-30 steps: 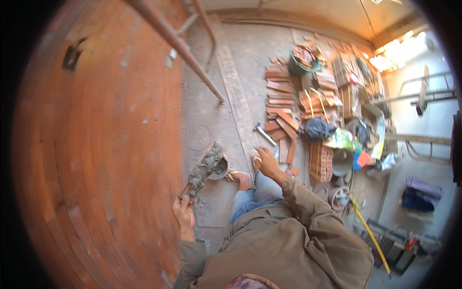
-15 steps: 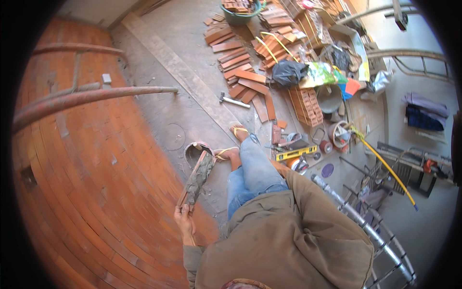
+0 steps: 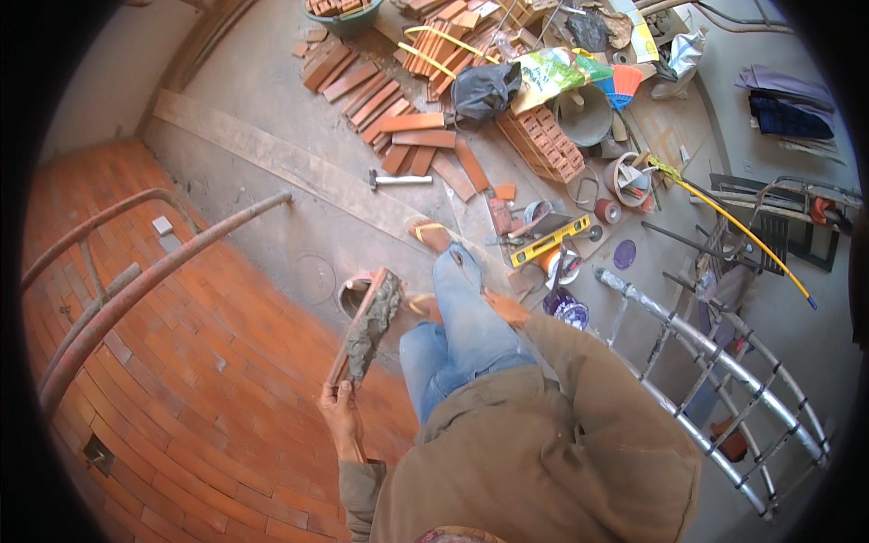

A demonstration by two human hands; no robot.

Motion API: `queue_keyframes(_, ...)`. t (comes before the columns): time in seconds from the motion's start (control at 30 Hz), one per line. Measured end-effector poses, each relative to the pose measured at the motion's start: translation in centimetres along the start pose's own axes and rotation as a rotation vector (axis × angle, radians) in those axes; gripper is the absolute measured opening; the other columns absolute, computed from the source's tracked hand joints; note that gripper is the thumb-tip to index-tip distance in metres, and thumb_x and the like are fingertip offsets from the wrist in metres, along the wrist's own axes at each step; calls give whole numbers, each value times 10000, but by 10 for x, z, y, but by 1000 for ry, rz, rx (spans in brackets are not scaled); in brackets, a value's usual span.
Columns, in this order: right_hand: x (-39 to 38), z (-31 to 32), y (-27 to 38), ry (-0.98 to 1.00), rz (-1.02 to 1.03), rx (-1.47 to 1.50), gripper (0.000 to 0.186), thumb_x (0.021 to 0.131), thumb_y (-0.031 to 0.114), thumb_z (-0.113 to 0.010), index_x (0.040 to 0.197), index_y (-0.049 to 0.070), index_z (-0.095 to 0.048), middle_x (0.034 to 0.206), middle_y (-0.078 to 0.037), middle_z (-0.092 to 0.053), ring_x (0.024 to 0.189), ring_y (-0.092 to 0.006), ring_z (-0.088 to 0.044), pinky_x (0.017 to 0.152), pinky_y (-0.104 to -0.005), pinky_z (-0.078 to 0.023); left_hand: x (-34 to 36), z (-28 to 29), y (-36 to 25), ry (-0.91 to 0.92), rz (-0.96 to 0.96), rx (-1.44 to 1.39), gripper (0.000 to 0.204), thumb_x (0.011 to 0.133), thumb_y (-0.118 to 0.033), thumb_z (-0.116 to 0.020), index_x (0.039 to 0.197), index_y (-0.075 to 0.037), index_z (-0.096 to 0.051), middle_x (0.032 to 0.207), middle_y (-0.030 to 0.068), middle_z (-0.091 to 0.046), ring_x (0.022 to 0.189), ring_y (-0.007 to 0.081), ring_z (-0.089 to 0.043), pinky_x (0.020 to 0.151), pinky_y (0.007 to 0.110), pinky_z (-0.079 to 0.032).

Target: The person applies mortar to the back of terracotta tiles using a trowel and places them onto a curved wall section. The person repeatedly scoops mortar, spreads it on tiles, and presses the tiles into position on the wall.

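Observation:
My left hand is shut on the near end of a long thin brick whose upper face is coated with grey mortar. The brick points away from me, over a small bucket on the concrete floor. My right hand sticks out of a brown sleeve beside my knee in blue jeans. Its fingers are too small to read. My feet in yellow-strapped sandals rest below.
A curved red brick wall fills the left, with rusty pipes across it. On the floor lie a hammer, a yellow level, loose brick slips, stacked bricks and a long plank. A metal ladder stands at right.
The view has swung, so the brick wall sits lower left and more floor clutter shows. My left hand keeps hold of the mortared brick. My right hand has come into view by my knee.

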State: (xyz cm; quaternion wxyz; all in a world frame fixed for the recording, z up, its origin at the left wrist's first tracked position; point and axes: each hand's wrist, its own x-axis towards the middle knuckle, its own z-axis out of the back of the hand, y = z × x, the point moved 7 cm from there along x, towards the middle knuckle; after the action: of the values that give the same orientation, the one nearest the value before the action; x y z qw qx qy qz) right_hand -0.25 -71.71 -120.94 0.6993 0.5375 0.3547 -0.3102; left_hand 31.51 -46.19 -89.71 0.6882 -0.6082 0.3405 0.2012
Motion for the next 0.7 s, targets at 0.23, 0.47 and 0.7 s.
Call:
queue_keyframes(0.23,-36,14,62,-115,-111,125,697,994,506,-360,1477,5,-323,1392,-275,-479,1292,-410,-461,1055,-431,-375,-8,6,9,107,-54,6,107,948,-74,-626,1013,11,-620,930,50,-656,848,97,-598,788,251,-491)
queue_keyframes(0.47,-86,11,134,-381,6,198,631,913,370,-580,1410,8,-436,1328,-266,-538,1225,-385,-523,1040,-419,-397,-67,85,55,97,-126,-141,76,968,-88,-596,950,-36,-544,910,53,-629,834,137,-606,813,315,-515)
queue_keyframes(0.7,-100,-52,138,-712,263,-141,636,888,439,-608,1377,47,-502,1325,-259,-544,1207,-361,-544,1038,-401,-407,-139,181,109,-3,-150,-223,66,984,-114,-569,988,-67,-524,949,43,-616,875,162,-616,830,334,-525)
